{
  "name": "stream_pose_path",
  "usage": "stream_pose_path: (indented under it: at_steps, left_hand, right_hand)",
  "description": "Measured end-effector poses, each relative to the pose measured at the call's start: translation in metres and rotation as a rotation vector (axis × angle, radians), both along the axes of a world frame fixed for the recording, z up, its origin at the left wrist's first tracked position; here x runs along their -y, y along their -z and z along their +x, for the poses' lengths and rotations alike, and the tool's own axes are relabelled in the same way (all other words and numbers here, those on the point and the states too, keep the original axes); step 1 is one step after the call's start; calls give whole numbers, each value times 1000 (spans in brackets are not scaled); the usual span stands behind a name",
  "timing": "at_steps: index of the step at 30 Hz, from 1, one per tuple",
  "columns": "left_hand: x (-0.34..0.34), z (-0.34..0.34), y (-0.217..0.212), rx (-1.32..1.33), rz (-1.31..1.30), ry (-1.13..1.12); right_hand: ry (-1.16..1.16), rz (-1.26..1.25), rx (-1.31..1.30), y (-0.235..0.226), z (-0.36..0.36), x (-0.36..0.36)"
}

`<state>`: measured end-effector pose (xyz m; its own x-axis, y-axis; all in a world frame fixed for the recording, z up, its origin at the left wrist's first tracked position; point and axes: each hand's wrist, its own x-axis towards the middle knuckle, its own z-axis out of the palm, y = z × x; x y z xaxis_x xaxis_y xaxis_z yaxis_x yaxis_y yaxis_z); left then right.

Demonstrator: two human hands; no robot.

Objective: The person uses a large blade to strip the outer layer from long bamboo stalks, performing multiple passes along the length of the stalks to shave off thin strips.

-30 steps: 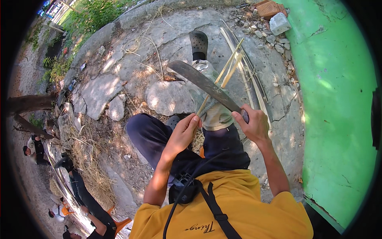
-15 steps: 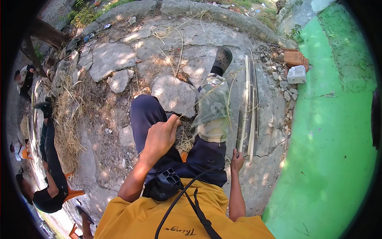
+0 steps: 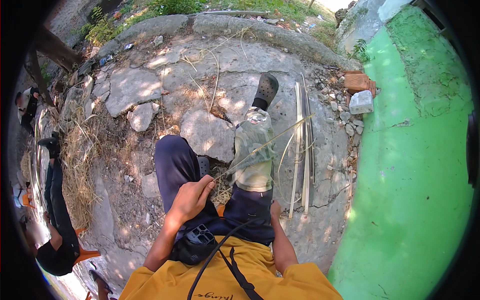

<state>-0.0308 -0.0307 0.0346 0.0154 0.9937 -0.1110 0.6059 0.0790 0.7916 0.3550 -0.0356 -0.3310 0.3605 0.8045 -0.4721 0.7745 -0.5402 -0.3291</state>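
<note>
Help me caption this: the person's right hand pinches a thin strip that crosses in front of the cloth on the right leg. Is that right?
Wrong hand: the head view shows the left hand pinching the thin strip. It does cross in front of the cloth on the right leg; the right hand is low beside that leg.

Bright daylight dapples the cracked concrete (image 3: 135, 90) and the green wall (image 3: 400, 200) at right; glare whitens the near left ground (image 3: 74, 286). Fisheye distortion bends edges toward a black rim.
</note>
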Motion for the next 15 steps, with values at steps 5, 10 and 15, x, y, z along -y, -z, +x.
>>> stream_pose_path:
  at_steps: [5,10,15]
  left_hand:
    - [-1,-1,3,54,28,26]
    - [-4,-2,2,65,8,47]
    - [2,-5,6,62,-1,58]
  right_hand:
    - [-123,-101,-30,30,6,4]
    - [269,362,-242,0,58,-29]
    - [571,745,-653,-187,61,-118]
